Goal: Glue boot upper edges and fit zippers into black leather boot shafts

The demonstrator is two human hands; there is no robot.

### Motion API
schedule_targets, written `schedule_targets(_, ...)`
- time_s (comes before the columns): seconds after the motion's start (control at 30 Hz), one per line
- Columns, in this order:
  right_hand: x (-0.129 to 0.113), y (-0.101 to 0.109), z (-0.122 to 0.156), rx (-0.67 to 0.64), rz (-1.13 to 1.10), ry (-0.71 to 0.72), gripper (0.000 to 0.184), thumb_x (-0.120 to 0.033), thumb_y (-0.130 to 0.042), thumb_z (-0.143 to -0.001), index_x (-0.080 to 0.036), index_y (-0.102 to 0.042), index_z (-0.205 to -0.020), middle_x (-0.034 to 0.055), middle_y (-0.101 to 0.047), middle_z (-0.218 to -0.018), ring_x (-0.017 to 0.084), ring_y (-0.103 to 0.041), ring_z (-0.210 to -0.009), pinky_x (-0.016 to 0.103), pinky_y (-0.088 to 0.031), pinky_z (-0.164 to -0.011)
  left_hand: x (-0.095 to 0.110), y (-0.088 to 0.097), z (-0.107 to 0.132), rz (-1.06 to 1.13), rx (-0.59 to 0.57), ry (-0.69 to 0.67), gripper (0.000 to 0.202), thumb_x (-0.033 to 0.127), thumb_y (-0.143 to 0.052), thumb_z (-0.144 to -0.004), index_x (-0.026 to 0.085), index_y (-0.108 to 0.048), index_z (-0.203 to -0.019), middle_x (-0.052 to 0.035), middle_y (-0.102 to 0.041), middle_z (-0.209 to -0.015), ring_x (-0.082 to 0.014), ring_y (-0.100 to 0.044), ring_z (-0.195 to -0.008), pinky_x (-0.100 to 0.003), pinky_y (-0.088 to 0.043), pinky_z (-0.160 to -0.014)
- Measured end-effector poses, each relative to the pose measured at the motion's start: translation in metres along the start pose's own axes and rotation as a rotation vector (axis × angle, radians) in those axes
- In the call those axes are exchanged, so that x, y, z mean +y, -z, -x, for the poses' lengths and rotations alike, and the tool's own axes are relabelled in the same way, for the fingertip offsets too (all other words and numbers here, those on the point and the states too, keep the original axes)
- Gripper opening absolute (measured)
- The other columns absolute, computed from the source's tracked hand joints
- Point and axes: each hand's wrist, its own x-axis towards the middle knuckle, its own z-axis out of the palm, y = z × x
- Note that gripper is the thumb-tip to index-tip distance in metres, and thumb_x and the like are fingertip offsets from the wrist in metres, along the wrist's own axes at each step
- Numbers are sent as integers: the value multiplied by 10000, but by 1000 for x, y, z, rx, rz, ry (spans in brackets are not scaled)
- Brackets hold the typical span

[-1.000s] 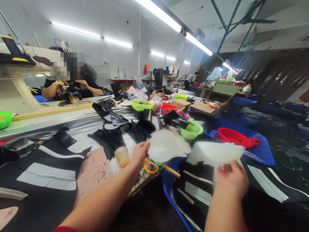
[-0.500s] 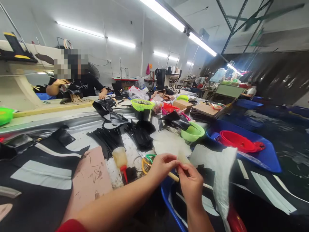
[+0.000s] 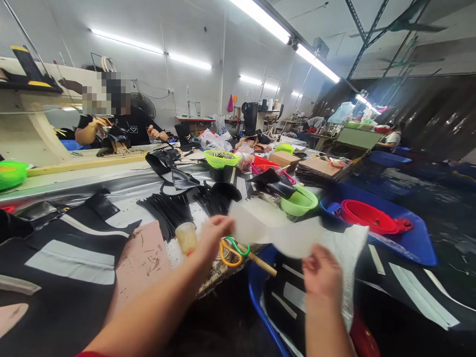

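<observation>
Between my hands a pale, thin, curved sheet piece (image 3: 293, 238) is stretched out above the table edge, slightly blurred. My left hand (image 3: 215, 232) pinches its left end, and my right hand (image 3: 323, 270) grips the lower right end. More pale sheet pieces (image 3: 266, 206) lie on the table behind it, partly covered. Just below my left hand are scissors (image 3: 231, 254) with orange and green handles. A glue bottle (image 3: 186, 237) is left of that hand, its lower part hidden by my forearm. A wooden stick (image 3: 262, 264) juts from the table edge.
Black cut pieces with pale strips (image 3: 70, 263) cover the left side. A blue tub (image 3: 256, 302) holding black pieces stands below my right hand. Another blue tub (image 3: 416, 233) holds a red basket (image 3: 366, 215). A green bowl (image 3: 299, 201) sits behind. Across the table a person (image 3: 130, 124) works at a machine.
My hands have moved apart from a close pinch, left hand leftward and right hand rightward. The pale piece now spans the gap between them.
</observation>
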Motion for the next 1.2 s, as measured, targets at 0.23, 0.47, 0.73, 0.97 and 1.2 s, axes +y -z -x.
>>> schedule_targets(0.23,41,-18,-78,-102,765,177,240,-324,-556,-672,-136,-647,-791,105,-668,-834,211,-617,-780,348,-486,-744,4,13,-68,-164,93,88,136,240,-658,-669,114,-616,-694,32,-538,-475,-69,-473,-409,-206,-397,-444)
schedule_targets(0.47,83,-57,-102,-495,1023,99,349,-170,-459,-698,-151,-662,-981,103,-516,-1255,199,-583,-991,321,-408,-919,-7,0,-92,-247,94,72,95,163,-604,-734,121,-554,-664,72,-475,-508,-42,-410,-417,-182,-366,-441)
schedule_targets(0.73,82,-78,-90,-675,1184,75,352,-209,-546,-673,-123,-640,-1001,128,-622,-999,244,-565,-936,358,-399,-865,8,20,-87,-75,130,-65,205,257,-663,-536,161,-542,-671,48,-533,-602,-63,-491,-538,-186,-395,-536)
schedule_targets(0.97,3,-44,-66,-917,865,231,65,-242,-596,-667,-211,-598,-609,26,-575,-810,206,-538,-842,349,-409,-803,-6,9,-84,-96,92,-40,257,272,-631,-550,137,-622,-769,33,-514,-567,-42,-393,-451,-180,-331,-482)
schedule_targets(1.2,-26,6,-30,-567,495,-18,300,-402,-667,-653,-207,-645,-881,25,-629,-700,161,-574,-614,256,-452,-538,-35,-9,-71,-303,27,-51,277,224,-648,-572,140,-658,-836,-41,-561,-797,-117,-496,-632,-232,-392,-581)
